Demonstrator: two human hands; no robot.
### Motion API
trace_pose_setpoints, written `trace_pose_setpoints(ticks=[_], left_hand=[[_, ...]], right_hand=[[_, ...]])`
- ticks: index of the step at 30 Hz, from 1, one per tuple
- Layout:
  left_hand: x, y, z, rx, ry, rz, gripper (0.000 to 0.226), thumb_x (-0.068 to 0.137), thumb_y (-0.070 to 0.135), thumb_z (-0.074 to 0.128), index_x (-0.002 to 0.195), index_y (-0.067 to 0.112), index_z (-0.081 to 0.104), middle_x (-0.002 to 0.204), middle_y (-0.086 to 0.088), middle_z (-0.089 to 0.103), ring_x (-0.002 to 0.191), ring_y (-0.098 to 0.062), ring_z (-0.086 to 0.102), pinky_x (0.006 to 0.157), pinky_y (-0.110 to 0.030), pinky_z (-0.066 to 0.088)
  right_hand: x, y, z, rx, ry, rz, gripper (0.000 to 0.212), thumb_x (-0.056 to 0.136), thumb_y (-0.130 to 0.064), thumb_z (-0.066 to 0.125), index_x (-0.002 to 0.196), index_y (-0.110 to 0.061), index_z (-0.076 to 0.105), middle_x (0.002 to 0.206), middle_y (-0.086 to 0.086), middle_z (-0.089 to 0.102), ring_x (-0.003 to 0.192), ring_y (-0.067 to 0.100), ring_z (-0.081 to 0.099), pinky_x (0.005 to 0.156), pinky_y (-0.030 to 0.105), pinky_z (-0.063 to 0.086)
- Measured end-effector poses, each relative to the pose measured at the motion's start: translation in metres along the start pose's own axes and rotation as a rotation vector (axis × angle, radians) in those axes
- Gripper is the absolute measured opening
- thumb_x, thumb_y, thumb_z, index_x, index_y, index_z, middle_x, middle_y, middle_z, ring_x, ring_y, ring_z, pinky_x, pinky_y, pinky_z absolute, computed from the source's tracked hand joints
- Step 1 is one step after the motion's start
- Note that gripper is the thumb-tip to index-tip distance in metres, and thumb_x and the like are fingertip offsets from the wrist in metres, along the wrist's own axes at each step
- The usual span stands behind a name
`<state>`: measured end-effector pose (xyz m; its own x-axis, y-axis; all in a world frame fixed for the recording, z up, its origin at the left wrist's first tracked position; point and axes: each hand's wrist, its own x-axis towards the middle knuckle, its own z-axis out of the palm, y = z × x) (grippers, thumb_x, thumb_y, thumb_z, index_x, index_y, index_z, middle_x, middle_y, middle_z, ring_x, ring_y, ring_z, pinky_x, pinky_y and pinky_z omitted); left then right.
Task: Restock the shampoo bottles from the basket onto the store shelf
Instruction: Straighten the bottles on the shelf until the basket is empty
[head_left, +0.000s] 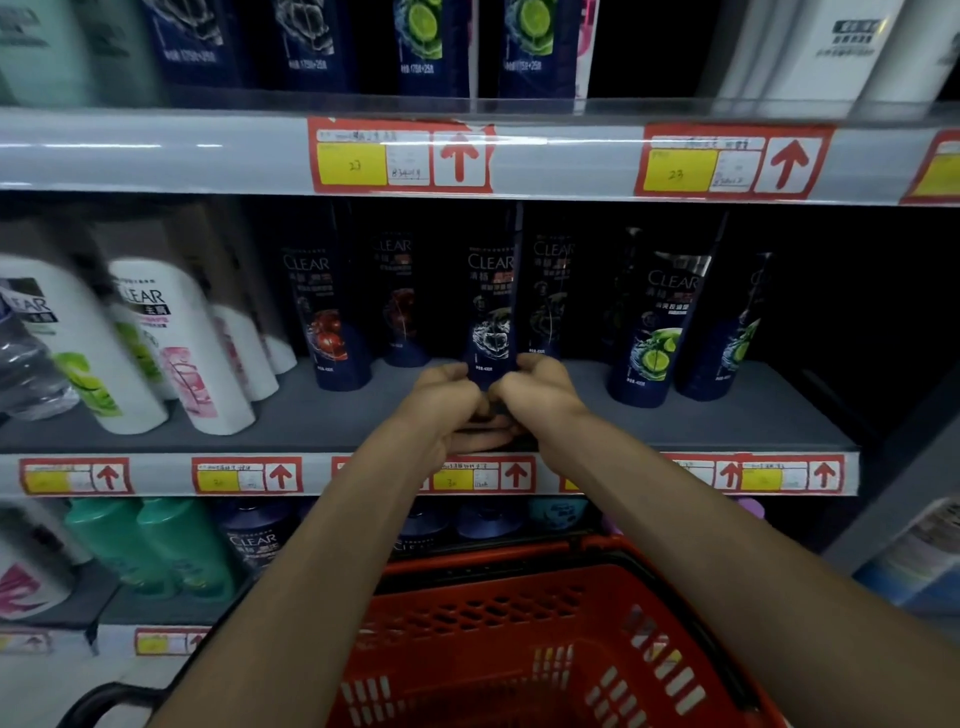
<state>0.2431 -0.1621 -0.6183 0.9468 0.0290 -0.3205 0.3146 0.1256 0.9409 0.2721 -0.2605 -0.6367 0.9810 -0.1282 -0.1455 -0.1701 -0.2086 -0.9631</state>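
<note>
Gripping the lower end of a dark blue CLEAR shampoo bottle (491, 312) from both sides, the left hand (447, 405) and right hand (540, 395) meet knuckle to knuckle, fingers curled round its base. The bottle stands upright on the grey middle shelf (701, 426); whether its foot rests on the board or hangs just above it I cannot tell. Left of this bottle stands a dark CLEAR bottle with red fruit on its label (335, 322), and farther left are leaning white CLEAR bottles (171, 353). Right of it stands a lime-label CLEAR bottle (654, 332). Just behind it stands another dark bottle. Below it, a red-and-yellow price tag (488, 475) sits on the shelf edge, and lower still is the red plastic basket (467, 613).
</note>
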Motion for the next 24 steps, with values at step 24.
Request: trace_pose_setpoints(ticks=[24], left_hand=[[-0.016, -0.012, -0.023, 0.200, 0.043, 0.079, 0.060, 0.088, -0.011, 0.068, 0.141, 0.014, 0.056, 0.131, -0.009, 0.060, 0.118, -0.029, 0.065, 0.081, -0.038, 0.063]], right_hand=[[-0.018, 0.003, -0.048, -0.393, -0.022, -0.133, 0.051, 0.082, -0.020, 0.084, 0.129, -0.016, 0.063, 0.118, 0.004, 0.064, 0.111, 0.022, 0.062, 0.099, 0.032, 0.051]])
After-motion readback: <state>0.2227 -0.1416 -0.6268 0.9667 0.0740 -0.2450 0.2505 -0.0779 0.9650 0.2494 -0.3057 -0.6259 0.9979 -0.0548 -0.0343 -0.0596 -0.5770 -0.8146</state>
